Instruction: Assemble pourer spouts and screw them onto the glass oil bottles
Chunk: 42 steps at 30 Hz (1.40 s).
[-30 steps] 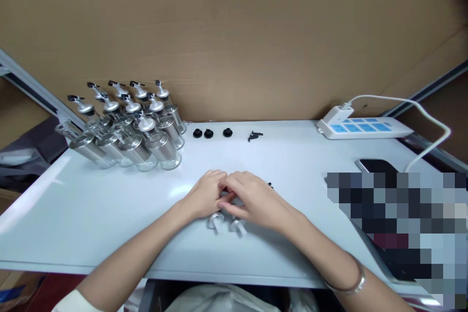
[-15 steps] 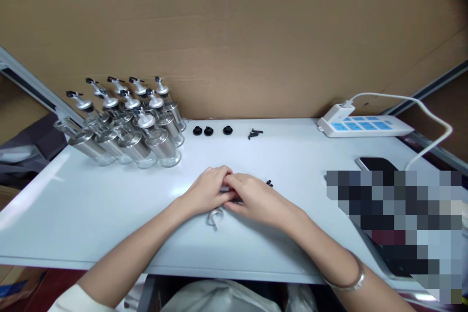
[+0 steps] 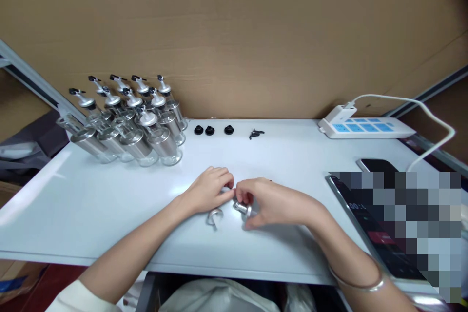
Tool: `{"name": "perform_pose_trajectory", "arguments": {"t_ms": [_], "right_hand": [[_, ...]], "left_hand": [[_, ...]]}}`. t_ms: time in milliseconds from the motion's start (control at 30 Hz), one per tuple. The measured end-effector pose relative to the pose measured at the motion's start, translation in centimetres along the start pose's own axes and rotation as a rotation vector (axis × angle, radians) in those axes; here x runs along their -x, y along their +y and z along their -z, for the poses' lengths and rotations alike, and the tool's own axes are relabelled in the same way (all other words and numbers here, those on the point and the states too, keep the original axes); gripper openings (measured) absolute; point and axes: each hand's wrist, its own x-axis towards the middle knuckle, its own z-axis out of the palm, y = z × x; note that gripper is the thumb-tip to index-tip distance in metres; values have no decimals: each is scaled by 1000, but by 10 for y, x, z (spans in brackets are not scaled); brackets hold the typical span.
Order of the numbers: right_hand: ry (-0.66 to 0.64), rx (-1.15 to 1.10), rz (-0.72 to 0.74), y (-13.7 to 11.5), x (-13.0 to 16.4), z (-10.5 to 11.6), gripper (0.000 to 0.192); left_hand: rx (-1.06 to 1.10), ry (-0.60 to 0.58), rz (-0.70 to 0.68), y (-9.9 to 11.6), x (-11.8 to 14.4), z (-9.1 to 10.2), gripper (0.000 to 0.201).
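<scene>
My right hand point(image 3: 272, 202) has its thumb and fingers around a silver pourer spout point(image 3: 242, 208), held low over the white table. Close beside it, my left hand point(image 3: 210, 190) rests on the table with curled fingers; what they hold, if anything, is hidden. A second silver pourer top point(image 3: 215, 216) lies just below my left hand, apart from it. Farther back sit several round black stoppers point(image 3: 209, 130) and a small pile of thin black parts point(image 3: 256, 133).
Several glass-and-steel bottles point(image 3: 164, 144) with pourers stand grouped at the back left. A white power strip point(image 3: 369, 127) with a charger and cable lies at the back right. A phone point(image 3: 378, 165) and a larger dark-screened device point(image 3: 360, 222) lie on the right. Cardboard point(image 3: 256, 39) stands behind.
My hands, touching before, have come slightly apart. The right hand has moved right and turned, bringing the silver pourer spout into sight. My left hand has stayed almost in place.
</scene>
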Motion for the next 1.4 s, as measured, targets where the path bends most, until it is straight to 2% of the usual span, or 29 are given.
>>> {"name": "perform_pose_trajectory", "arguments": {"t_ms": [133,233,367,467,533,633,767,867,933,1033,1167,1400], "right_hand": [[58,25,-7,-2,-1,-9,19],[27,-39,29,-1,-1,-4,19],[11,-275,174,-2,1,8,21],[150,-496,262,-4,0,8,23],[327,-634,272,-4,-4,3,23],[535,-774,227,-5,-11,-9,25],[577,-843,174,-7,-15,-17,29],[595,-859,140,-7,-15,-17,29],[629,-843,130,-7,-15,-17,30],[637,-808,126,-7,-16,-17,33],[610,-770,147,-8,-16,-17,34],[621,-676,116,-7,-13,-13,34]], "left_hand": [[3,-11,-38,-1,1,1,14],[-14,-13,-59,-3,1,0,25],[80,-16,-113,-2,3,1,42],[153,24,-155,0,6,1,39],[136,109,-173,1,8,0,31],[162,331,-195,2,9,-2,24],[289,678,-201,1,6,-3,37],[208,812,-244,2,5,-2,47],[84,808,-287,4,7,0,50],[-30,787,-289,7,9,2,39],[-50,778,-314,9,11,5,23],[-24,743,-388,12,10,9,29]]}}
